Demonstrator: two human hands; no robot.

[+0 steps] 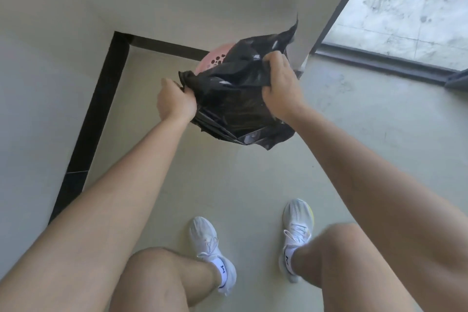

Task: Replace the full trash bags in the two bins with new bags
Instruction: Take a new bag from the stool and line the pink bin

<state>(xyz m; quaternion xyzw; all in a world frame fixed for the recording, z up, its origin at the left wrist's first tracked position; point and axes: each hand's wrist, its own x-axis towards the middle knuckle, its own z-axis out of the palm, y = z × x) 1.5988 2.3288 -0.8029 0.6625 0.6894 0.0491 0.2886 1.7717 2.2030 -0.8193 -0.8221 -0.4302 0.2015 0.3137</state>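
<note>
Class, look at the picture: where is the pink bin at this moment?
In the head view, the pink bin stands on the floor in the wall corner, upper centre, mostly hidden behind the black bag held by both hands.

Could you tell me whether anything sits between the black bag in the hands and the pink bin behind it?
Nothing visible does. The left hand and right hand hold the black bag spread right in front of the pink bin, hiding most of it; the bin's inside cannot be seen.
</note>
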